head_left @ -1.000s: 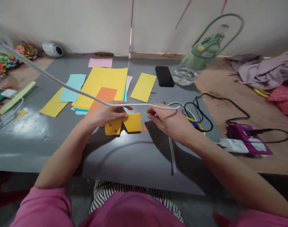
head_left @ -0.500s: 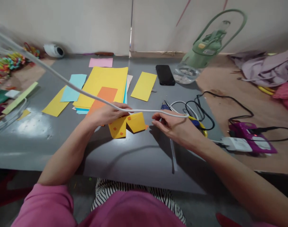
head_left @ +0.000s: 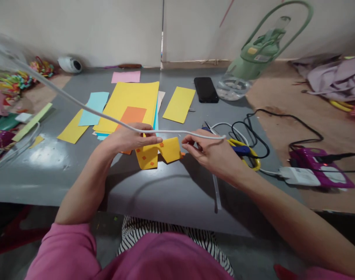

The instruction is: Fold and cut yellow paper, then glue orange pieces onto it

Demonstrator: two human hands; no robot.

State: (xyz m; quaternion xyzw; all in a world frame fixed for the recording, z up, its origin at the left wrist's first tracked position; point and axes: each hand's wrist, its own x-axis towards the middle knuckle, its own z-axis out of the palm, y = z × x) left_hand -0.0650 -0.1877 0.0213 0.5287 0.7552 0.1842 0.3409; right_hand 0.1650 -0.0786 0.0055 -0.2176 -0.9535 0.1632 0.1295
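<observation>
A folded yellow paper cutout (head_left: 148,157) dotted with small orange squares lies on the grey table, a notch between its two parts. My left hand (head_left: 131,139) grips its upper edge, the thumb stretched along the paper. Just right of the cutout, my right hand (head_left: 212,151) is closed in a pinch with the fingertips together; whatever they hold is too small to make out. An orange bit (head_left: 182,155) shows at the cutout's right edge. Under my left hand lies an orange paper strip (head_left: 133,115) on a stack of yellow sheets (head_left: 136,93).
A white cable (head_left: 107,116) crosses over both hands. Right of my right hand are a yellow-and-blue tool (head_left: 243,151) and tangled cords; a purple power box (head_left: 331,167) lies beyond. A phone (head_left: 206,90) and a green-topped water bottle (head_left: 241,74) stand at the back.
My left thumb has come forward over the cutout's top edge near the notch. My right fingertips are closer together and nearer the cutout. The whole view has shifted slightly.
</observation>
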